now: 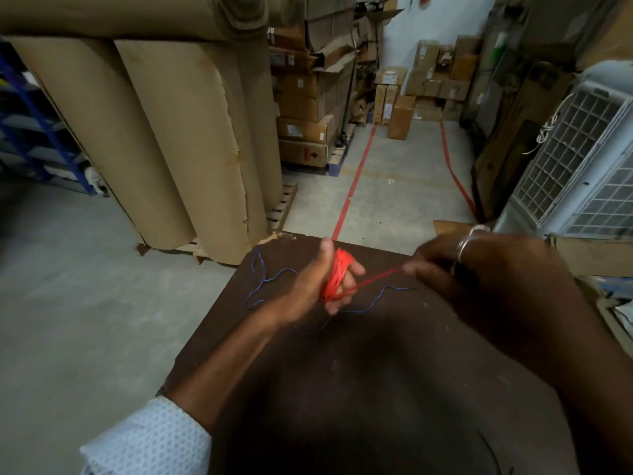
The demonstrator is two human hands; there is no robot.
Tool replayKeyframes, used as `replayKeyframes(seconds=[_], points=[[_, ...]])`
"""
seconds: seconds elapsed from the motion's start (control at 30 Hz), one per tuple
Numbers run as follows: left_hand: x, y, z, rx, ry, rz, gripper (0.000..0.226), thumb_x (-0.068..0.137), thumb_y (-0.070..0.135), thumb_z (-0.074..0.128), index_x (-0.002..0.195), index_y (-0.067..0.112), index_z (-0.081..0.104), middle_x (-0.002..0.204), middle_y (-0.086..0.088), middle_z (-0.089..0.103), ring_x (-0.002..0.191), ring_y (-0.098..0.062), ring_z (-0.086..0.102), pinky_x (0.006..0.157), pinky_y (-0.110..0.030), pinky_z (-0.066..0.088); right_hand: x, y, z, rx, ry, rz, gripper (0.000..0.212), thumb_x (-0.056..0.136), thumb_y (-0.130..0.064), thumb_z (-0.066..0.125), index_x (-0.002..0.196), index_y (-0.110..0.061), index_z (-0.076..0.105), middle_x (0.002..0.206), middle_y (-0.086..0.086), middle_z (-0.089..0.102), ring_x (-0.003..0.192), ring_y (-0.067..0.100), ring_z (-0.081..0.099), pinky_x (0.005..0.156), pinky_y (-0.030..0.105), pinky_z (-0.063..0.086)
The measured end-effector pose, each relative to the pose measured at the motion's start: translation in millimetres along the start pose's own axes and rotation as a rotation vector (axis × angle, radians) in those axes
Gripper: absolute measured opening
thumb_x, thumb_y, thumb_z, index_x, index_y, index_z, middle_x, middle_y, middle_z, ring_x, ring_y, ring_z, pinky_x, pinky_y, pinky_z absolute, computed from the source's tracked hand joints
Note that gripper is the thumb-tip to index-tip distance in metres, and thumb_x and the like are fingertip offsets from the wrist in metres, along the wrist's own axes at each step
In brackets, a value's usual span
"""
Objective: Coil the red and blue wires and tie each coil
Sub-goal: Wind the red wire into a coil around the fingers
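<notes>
Several tall rolls of brown corrugated cardboard (164,132) are standing on the grey concrete floor at the left, with stacked brown cardboard boxes (308,97) behind them and a white grilled appliance casing (579,159) leaning at the right. Nearer the camera, a dark brown flat tabletop (359,371) is filling the lower middle of the view. Over its far edge, the left hand (318,282) is reaching in from a pale patterned sleeve (147,440), its fingers extended with the bright red thin wire (337,274) wound around them as a coil. One straight strand of that red wire is running from the coil to the right hand (455,265), which is pinching it between fingertips just right of the left hand; the two hands are apart, joined only by the strand. A silver bangle (467,243) is sitting on the right wrist. The thin blue wire (263,281) is lying loose on the tabletop, trailing on either side of the left hand and beneath it.
</notes>
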State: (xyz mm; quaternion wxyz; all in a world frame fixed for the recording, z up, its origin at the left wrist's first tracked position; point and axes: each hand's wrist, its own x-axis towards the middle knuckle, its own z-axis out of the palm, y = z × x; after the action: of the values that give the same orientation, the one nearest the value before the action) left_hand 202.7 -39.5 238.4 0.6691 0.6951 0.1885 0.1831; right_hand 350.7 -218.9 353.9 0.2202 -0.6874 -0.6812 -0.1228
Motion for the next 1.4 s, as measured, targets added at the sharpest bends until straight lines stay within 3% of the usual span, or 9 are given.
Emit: replayKeyframes(seconds=[0.27,0.47,0.6,0.7,0.8,0.97,1.07,1.2,1.4], points=[[-18.7,17.3,28.9,-0.079,-0.152,-0.004,0.083,0.089,0.067,-0.004,0.088,0.012,0.059,0.051,0.005,0.04,0.042,-0.009,0.034,0.047,-0.029,0.028,42.7,45.7,33.5,0.263,0.26,0.033,0.011,0.088,-0.024,0.076,0.09,-0.014,0.079,0.085,-0.003,0.074,0.075,0.01,0.063,0.068,0.024,0.044],[-17.4,41.5,14.0,-0.403,-0.035,0.177,0.083,0.088,0.07,0.002,0.086,0.007,0.056,0.051,-0.001,0.033,0.04,-0.008,0.026,0.04,-0.023,0.02,24.4,61.6,126.6,0.62,0.137,0.332,0.009,0.092,-0.02,0.068,0.085,-0.021,0.074,0.08,-0.008,0.072,0.076,0.005,0.065,0.074,0.034,0.054],[-11.6,37.8,4.7,-0.495,0.066,0.249,0.084,0.094,0.07,0.001,0.093,0.007,0.057,0.056,-0.003,0.039,0.042,-0.012,0.034,0.044,-0.025,0.024,-12.8,14.7,163.6,0.713,0.07,0.271,0.014,0.096,-0.02,0.061,0.094,-0.023,0.074,0.085,-0.009,0.074,0.081,-0.001,0.067,0.073,0.019,0.049],[-9.2,27.3,4.3,-0.548,0.165,0.238,0.08,0.097,0.068,0.003,0.101,0.007,0.055,0.061,-0.005,0.043,0.046,-0.014,0.041,0.049,-0.024,0.036,-27.1,-14.0,176.7,0.632,-0.015,0.201,0.023,0.103,-0.028,0.052,0.108,-0.021,0.072,0.099,-0.007,0.07,0.096,0.005,0.065,0.086,0.025,0.05],[-9.4,18.4,1.1,-0.526,0.271,0.239,0.077,0.099,0.063,0.005,0.109,0.003,0.052,0.065,-0.006,0.046,0.052,-0.016,0.045,0.054,-0.024,0.04,-26.5,-22.3,170.3,0.54,-0.025,0.215,0.03,0.101,-0.034,0.045,0.101,-0.021,0.072,0.093,-0.004,0.069,0.087,0.014,0.064,0.079,0.038,0.051],[-12.6,11.4,2.0,-0.404,0.344,0.251,0.074,0.097,0.061,0.013,0.123,0.002,0.048,0.072,-0.007,0.052,0.059,-0.02,0.051,0.064,-0.028,0.045,-32.8,-40.2,138.4,0.57,0.054,0.273,0.04,0.1,-0.036,0.057,0.061,-0.03,0.052,0.058,-0.017,0.056,0.061,-0.001,0.055,0.059,0.028,0.044],[-12.4,8.4,9.5,-0.309,0.356,0.247,0.073,0.093,0.063,0.02,0.121,0.003,0.048,0.071,-0.004,0.058,0.059,-0.018,0.057,0.065,-0.028,0.048,-34.8,-46.2,131.1,0.471,0.1,0.282,0.031,0.097,-0.039,0.063,0.068,-0.031,0.066,0.061,-0.02,0.054,0.063,-0.001,0.055,0.06,0.02,0.036],[-11.4,0.6,20.0,-0.171,0.312,0.196,0.1,0.068,0.093,0.042,0.119,0.007,0.052,0.07,0.001,0.063,0.059,-0.014,0.06,0.06,-0.024,0.05,-30.1,-43.6,123.2,0.113,0.16,0.182,0.035,0.09,-0.047,0.063,0.063,-0.024,0.066,0.06,-0.006,0.058,0.058,0.014,0.055,0.053,0.026,0.032],[-23.0,-20.5,26.0,-0.007,0.203,0.129,0.085,0.08,0.09,0.015,0.101,0.027,0.067,0.077,-0.009,0.06,0.075,-0.028,0.058,0.08,-0.046,0.047,-11.2,-24.1,101.7,-0.054,0.167,-0.021,0.034,0.088,-0.05,0.051,0.077,-0.025,0.071,0.073,-0.004,0.063,0.068,0.02,0.058,0.058,0.032,0.044]])
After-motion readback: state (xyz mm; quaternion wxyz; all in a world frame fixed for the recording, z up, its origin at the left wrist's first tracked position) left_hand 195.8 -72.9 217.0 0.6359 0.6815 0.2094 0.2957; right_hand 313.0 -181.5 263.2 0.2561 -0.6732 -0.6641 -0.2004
